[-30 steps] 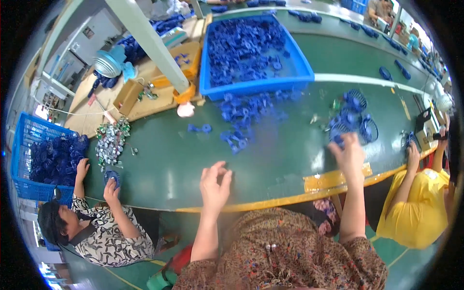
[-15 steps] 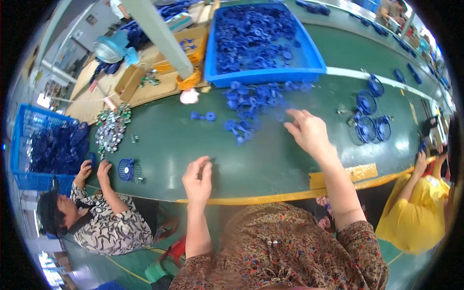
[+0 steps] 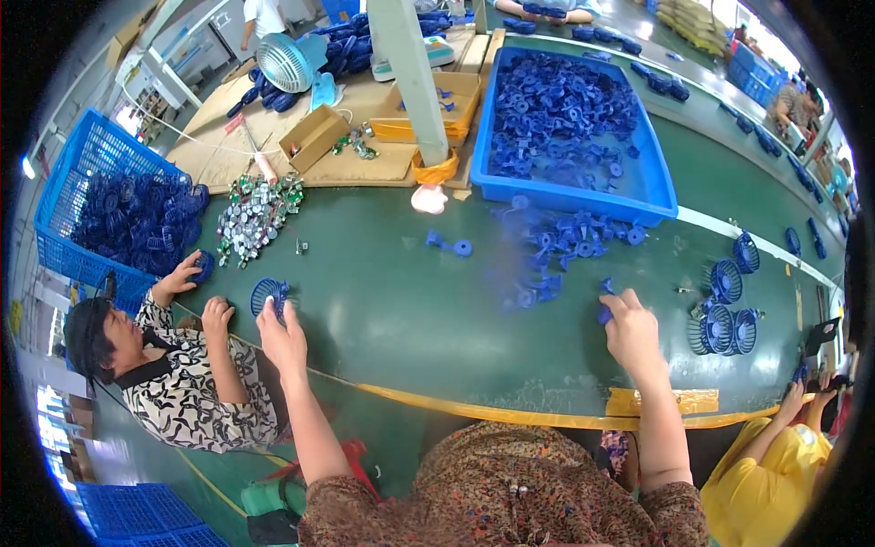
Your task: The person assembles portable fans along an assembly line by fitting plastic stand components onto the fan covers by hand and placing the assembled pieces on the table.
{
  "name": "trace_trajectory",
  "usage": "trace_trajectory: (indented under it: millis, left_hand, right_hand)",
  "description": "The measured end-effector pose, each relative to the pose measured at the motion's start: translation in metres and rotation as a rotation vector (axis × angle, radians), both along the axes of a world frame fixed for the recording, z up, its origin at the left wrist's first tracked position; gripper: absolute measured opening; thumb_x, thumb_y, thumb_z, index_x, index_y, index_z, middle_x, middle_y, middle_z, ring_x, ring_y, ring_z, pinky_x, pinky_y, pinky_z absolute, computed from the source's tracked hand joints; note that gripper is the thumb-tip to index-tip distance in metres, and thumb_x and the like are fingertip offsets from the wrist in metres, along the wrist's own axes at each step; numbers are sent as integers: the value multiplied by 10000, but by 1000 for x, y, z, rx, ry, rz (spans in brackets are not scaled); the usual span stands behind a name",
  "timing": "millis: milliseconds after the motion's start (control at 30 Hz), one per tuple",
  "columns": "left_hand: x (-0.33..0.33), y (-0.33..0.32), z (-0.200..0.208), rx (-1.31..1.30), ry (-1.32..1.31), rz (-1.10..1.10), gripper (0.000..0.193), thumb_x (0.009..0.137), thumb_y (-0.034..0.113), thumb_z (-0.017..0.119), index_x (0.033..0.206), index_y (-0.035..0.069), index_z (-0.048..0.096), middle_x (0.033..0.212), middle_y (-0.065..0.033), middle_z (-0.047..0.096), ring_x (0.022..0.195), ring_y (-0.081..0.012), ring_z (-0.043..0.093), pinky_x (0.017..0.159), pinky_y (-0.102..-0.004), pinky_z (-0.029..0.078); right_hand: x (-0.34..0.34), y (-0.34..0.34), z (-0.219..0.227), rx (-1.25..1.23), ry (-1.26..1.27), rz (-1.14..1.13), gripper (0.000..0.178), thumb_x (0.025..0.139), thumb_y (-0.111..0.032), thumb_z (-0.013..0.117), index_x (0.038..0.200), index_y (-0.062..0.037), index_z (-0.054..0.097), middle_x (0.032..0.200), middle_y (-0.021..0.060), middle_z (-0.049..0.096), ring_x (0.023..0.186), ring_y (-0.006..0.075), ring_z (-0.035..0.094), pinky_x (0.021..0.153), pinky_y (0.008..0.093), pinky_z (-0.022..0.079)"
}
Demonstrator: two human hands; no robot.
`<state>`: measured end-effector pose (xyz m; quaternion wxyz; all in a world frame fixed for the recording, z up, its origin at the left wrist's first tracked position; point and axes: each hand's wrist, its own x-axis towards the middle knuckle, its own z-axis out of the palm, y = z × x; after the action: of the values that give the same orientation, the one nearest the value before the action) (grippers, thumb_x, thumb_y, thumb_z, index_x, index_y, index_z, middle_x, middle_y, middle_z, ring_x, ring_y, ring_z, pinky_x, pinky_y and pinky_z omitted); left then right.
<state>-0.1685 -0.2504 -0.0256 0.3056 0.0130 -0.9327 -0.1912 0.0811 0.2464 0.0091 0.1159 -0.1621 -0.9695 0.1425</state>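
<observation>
Two hands work apart on the green table [image 3: 392, 310]: my left hand [image 3: 283, 333] closes on a round blue fan grille [image 3: 269, 296] near the front edge, my right hand [image 3: 629, 328] pinches a small blue hub [image 3: 604, 314] drawn from the loose pile [image 3: 565, 246] lying handy before the blue tray [image 3: 665, 196].

Bright, even daylight; fisheye-bent edges, black corners.

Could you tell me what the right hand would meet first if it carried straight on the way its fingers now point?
The right hand points up the green table. It would probably first meet the loose blue plastic parts, then the blue tray; depth is uncertain.
</observation>
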Motion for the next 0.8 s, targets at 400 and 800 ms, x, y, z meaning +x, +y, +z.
trace_trajectory:
  millis: [400,800]
  left_hand:
    - [75,109,25,-114,-223,-571,368,755,355,865,778,47,664,950,-103,671,963,-318,619,901,-455,450]
    - [130,174,60,-140,-500,-1013,815,688,64,836,1434,102,509,1461,-201,489,1307,-423,521,1085,-504,451]
  right_hand:
    - [35,2,8,-339,234,-4,245,955,57,558,1151,2,693,1045,183,667,957,362,669,844,374,528]
    - [10,-24,-8,-267,341,-84,303,856,-235,824,1079,-52,732,1084,102,680,802,305,685,712,400,561]
